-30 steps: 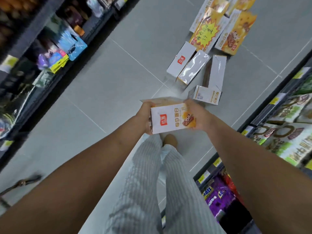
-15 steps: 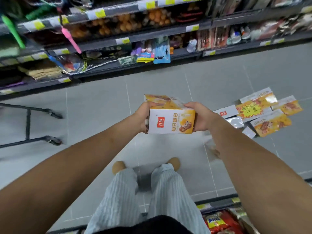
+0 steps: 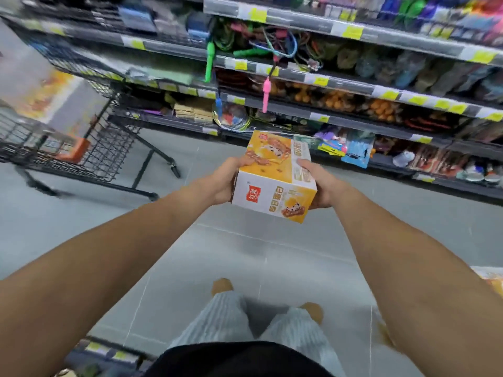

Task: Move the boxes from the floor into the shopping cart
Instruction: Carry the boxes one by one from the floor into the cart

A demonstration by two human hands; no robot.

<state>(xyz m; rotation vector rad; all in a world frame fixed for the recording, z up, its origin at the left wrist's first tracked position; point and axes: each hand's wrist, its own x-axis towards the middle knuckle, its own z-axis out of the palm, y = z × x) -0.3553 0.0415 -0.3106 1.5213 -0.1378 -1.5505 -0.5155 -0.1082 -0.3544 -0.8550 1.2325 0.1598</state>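
Observation:
I hold a white and orange box [image 3: 275, 180] in front of me at chest height, above the grey floor. My left hand [image 3: 221, 180] grips its left side and my right hand [image 3: 319, 183] grips its right side. The black wire shopping cart [image 3: 89, 148] stands to the left, about an arm's length from the box, with something orange inside its basket. At the right edge, a corner of another orange box [image 3: 492, 278] lies on the floor.
Store shelves [image 3: 340, 115] packed with goods run across the far side of the aisle, with coloured skipping ropes [image 3: 265, 91] hanging from them. A second shelf edge [image 3: 103, 352] sits close behind my legs at the bottom. Grey tiled floor lies between.
My view has swung left, away from the boxes on the floor. The cart's basket has come into view at the left. Both hands have kept hold of the box and lifted it.

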